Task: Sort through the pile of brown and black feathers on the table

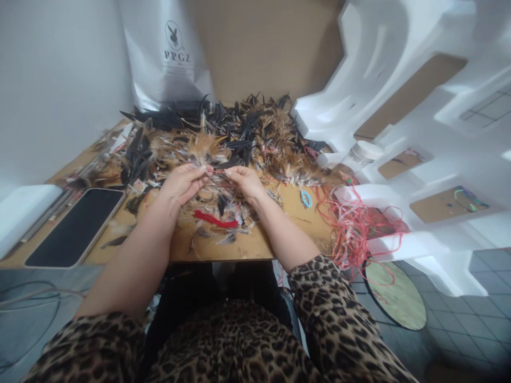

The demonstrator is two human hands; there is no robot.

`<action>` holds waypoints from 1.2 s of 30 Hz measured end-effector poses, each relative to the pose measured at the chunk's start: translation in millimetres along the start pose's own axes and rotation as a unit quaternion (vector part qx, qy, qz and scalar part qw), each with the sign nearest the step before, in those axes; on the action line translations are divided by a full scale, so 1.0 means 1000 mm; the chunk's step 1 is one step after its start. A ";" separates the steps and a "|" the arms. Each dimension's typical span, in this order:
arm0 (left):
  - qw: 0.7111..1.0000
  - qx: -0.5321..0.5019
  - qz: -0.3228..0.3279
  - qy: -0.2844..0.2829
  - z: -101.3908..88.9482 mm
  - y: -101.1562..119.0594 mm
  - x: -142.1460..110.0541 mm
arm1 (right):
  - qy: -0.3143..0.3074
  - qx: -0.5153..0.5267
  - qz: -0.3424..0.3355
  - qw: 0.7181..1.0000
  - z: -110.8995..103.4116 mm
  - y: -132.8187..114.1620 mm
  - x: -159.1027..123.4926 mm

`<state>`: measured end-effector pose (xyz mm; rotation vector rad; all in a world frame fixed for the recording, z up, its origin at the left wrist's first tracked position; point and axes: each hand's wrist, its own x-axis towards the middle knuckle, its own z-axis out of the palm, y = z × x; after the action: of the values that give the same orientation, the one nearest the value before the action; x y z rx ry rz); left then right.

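My left hand (181, 183) is closed in a pinch, and my right hand (246, 182) pinches opposite it, a short gap apart. A thin reddish string (217, 171) runs between the two sets of fingertips. Just beyond the fingers stands a tuft of brown feathers (203, 146); whether it is tied to the string or held, I cannot tell. Beneath my hands, loose feathers and fluff lie on the wooden table (247, 247). A bundle of red thread (215, 219) rests there, nearer the front edge.
Black and brown feathers (275, 127) heap along the back. Left lies a phone (75, 229). On the right are a light-blue ring (306, 199), tangled red string (351, 229), a lidded jar (361, 154) and large white foam pieces (383, 69). A white bag (167, 69) stands behind.
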<state>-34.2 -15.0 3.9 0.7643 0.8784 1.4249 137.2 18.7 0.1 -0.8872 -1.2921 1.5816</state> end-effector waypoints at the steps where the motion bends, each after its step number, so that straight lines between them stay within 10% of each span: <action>1: 1.000 -0.003 0.002 0.002 -0.001 0.001 0.000 | 0.008 0.003 0.001 1.000 -0.001 0.000 0.001; 18: 1.000 -0.016 0.025 0.010 -0.003 -0.002 0.003 | 0.102 -0.037 -0.043 0.993 -0.002 -0.005 0.002; 36: 0.998 0.037 -0.010 -0.055 0.002 -0.006 -0.001 | -0.021 0.001 -0.001 1.000 0.008 0.004 0.000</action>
<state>-29.3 -15.8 0.0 0.8793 0.8548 1.3257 128.8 15.3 -2.5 -0.8548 -1.3206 1.6075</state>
